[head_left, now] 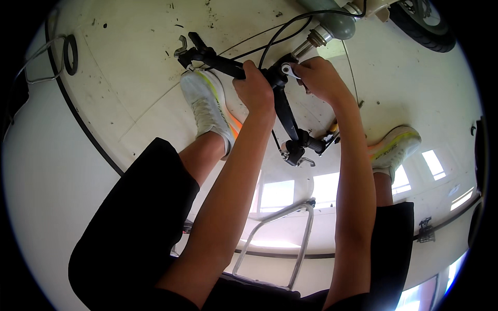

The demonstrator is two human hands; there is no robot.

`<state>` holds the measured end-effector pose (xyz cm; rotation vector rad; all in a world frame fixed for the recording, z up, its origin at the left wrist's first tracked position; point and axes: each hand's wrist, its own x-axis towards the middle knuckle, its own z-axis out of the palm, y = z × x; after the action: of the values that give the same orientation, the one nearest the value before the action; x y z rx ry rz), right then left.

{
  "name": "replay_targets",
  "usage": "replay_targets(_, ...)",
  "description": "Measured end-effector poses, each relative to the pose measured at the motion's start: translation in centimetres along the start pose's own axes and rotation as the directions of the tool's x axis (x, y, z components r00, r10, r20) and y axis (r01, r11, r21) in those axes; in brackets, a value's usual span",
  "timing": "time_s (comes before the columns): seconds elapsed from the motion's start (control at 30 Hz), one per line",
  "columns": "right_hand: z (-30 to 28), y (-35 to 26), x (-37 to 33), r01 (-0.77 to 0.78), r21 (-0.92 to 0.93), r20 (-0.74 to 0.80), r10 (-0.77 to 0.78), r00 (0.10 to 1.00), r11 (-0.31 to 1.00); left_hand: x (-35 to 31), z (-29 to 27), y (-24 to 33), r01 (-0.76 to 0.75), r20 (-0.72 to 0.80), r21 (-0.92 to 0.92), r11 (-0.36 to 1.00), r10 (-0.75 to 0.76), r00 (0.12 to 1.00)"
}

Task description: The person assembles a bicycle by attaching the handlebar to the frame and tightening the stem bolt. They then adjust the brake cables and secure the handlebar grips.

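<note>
A black handlebar-like bicycle part (284, 106) with two arms lies in front of me, with silver levers near its ends. My left hand (254, 89) is closed around the left arm, close to the centre clamp. My right hand (320, 79) grips a silver wrench (288, 69) whose rounded end sits against the clamp. Most of the wrench is hidden by my fingers. Beyond them, a metal shaft (307, 45) joins the clamp to a grey rounded tube (337, 25). Black cables (277, 40) loop over the floor nearby.
A black tyre (423, 31) is at the far right. Small debris dots the pale floor (124, 62). A yellow-handled tool (332, 127) lies past the right arm. My shoes (205, 101) flank the part. A metal tube frame (301, 243) stands close to me; a ringed metal piece (70, 54) is far left.
</note>
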<state>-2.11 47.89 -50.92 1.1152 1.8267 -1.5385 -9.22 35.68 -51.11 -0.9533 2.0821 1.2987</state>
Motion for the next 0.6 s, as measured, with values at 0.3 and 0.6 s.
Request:
replay_targets(0.3,4.0,0.4,-1.6,0.481,0.230,-0.540,-0.300,0.787,0.846,-0.8,-4.7,2.4,0.257,0.616,-0.206,0.944,-0.079,0.784)
replay_targets(0.6,-0.3,-3.3,-6.5,0.294,0.368,-0.389,-0.141,0.910,0.882,-7.0,-7.2,5.5,0.196,0.698,-0.232,0.953,0.023,0.715)
